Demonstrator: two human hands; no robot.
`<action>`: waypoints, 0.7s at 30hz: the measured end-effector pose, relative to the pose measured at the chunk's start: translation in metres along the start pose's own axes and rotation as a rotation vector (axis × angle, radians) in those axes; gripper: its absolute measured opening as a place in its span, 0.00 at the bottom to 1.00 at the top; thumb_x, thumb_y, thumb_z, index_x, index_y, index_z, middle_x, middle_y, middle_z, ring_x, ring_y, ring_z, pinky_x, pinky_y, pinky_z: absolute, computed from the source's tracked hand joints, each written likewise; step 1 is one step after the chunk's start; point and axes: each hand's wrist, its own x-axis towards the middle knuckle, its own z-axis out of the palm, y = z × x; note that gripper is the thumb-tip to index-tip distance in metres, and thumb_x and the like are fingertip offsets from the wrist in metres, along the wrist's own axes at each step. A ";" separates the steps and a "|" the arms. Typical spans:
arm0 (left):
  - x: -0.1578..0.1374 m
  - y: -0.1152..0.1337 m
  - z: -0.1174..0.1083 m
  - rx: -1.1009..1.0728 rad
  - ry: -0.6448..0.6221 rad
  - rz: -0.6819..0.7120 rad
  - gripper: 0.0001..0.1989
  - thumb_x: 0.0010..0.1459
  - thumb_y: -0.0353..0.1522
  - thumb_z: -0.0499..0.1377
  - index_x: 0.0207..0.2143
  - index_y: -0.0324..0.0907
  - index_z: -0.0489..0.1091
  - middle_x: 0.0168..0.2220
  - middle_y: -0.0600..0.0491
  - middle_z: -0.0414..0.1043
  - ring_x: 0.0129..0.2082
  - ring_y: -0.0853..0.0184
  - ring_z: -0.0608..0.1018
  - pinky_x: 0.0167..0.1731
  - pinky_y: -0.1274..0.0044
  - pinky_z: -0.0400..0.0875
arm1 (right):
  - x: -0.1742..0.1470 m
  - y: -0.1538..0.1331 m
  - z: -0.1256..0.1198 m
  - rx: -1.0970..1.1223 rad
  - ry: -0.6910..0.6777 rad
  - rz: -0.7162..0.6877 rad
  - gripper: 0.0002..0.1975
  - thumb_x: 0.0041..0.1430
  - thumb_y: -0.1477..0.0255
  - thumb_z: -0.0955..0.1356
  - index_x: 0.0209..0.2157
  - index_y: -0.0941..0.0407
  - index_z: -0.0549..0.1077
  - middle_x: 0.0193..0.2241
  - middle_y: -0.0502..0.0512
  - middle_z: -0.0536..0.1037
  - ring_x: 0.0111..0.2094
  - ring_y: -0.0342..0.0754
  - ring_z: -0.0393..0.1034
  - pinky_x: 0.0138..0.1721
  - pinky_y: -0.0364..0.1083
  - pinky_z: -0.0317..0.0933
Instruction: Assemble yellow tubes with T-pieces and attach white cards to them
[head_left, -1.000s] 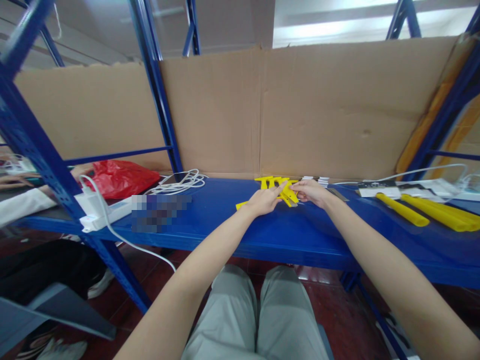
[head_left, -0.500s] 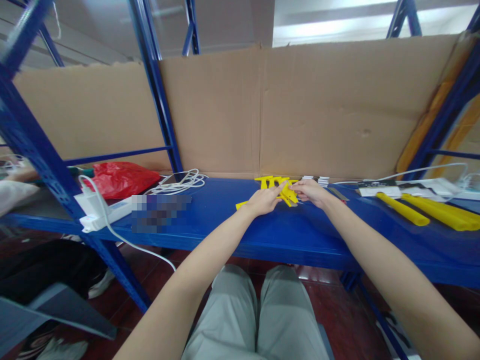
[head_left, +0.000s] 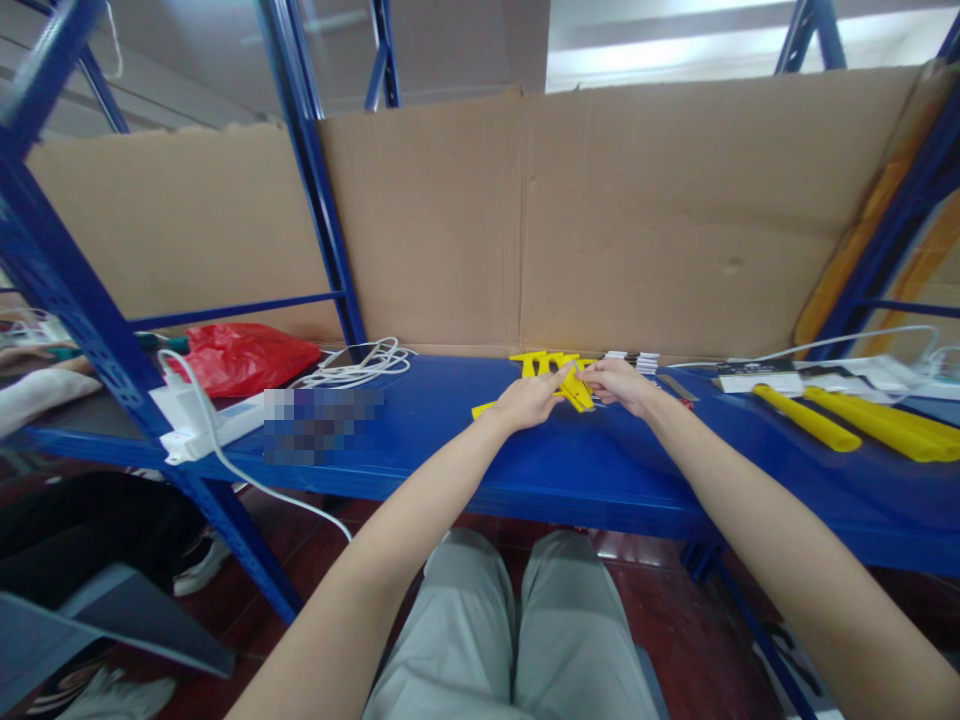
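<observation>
My left hand (head_left: 527, 402) is closed around a yellow plastic piece (head_left: 576, 393) shaped like a short handle with a wider end. My right hand (head_left: 619, 384) meets it from the right, its thumb and fingers pinched close to the yellow piece. What lies between those fingertips is too small to make out. Behind my left hand, several similar yellow T-shaped pieces (head_left: 531, 360) lie side by side on the blue shelf (head_left: 435, 420). The end of another yellow piece (head_left: 481, 411) sticks out beneath my left wrist.
Small white stacks (head_left: 646, 363) and a flat metal strip (head_left: 675, 388) lie just right of my hands. Farther right are long yellow handles (head_left: 806, 418). A red plastic bag (head_left: 240, 358), coiled white cable (head_left: 367, 362) and power strip (head_left: 217, 428) sit left. A co-worker's arm (head_left: 49, 395) shows far left.
The yellow piece between my hands has turned slightly, while both hands stay in nearly the same place. At the far left the co-worker's arm has shifted right.
</observation>
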 end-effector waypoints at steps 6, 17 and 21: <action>0.000 0.000 0.001 -0.002 0.003 0.000 0.29 0.67 0.33 0.49 0.67 0.39 0.45 0.59 0.41 0.66 0.55 0.61 0.73 0.49 0.73 0.69 | 0.002 0.002 -0.002 -0.052 -0.039 -0.011 0.20 0.49 0.65 0.72 0.16 0.57 0.60 0.10 0.42 0.55 0.12 0.32 0.44 0.14 0.37 0.36; 0.001 -0.004 0.005 0.001 0.027 0.037 0.28 0.67 0.33 0.49 0.67 0.40 0.47 0.55 0.42 0.70 0.52 0.59 0.75 0.48 0.70 0.70 | -0.007 -0.008 0.001 -0.125 0.008 -0.034 0.14 0.51 0.72 0.71 0.17 0.58 0.65 0.10 0.45 0.62 0.11 0.33 0.48 0.13 0.38 0.38; 0.001 -0.004 0.003 0.027 0.011 0.060 0.23 0.67 0.33 0.48 0.64 0.41 0.56 0.51 0.43 0.72 0.49 0.59 0.75 0.47 0.69 0.71 | -0.004 -0.006 0.001 -0.131 0.015 -0.053 0.13 0.50 0.71 0.72 0.19 0.58 0.66 0.11 0.47 0.65 0.12 0.34 0.50 0.13 0.38 0.40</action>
